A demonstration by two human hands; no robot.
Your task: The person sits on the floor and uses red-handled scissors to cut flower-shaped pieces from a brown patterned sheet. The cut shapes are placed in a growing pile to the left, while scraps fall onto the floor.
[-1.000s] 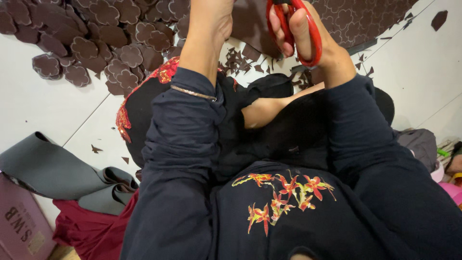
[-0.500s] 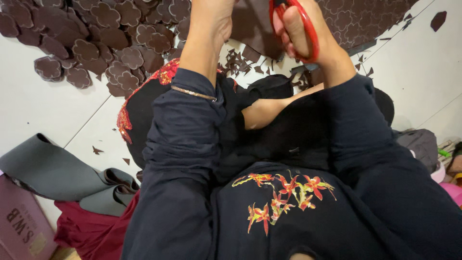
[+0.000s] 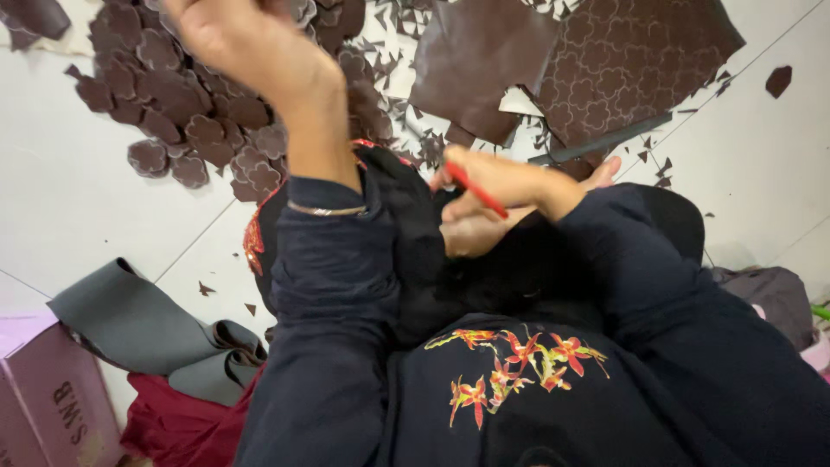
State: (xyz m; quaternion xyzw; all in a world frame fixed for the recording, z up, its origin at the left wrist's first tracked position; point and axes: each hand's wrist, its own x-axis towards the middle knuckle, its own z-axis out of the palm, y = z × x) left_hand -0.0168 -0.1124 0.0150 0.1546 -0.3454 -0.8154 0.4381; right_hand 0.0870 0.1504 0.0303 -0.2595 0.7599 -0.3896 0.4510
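We see dark brown cutouts heaped on a white tiled floor, each with a scalloped flower outline. The brown sheet beside them bears the same flower outlines pressed over its face, while the plain piece next to it is a smoother, slightly purplish brown. Small brown scraps speckle the white tiles. The scissors have red handles. Our sleeves are navy, and the chest carries red and orange embroidered flowers. A thin silver bangle rings the left wrist. Grey rolls, a dark red cloth and a pink box lie lower left.
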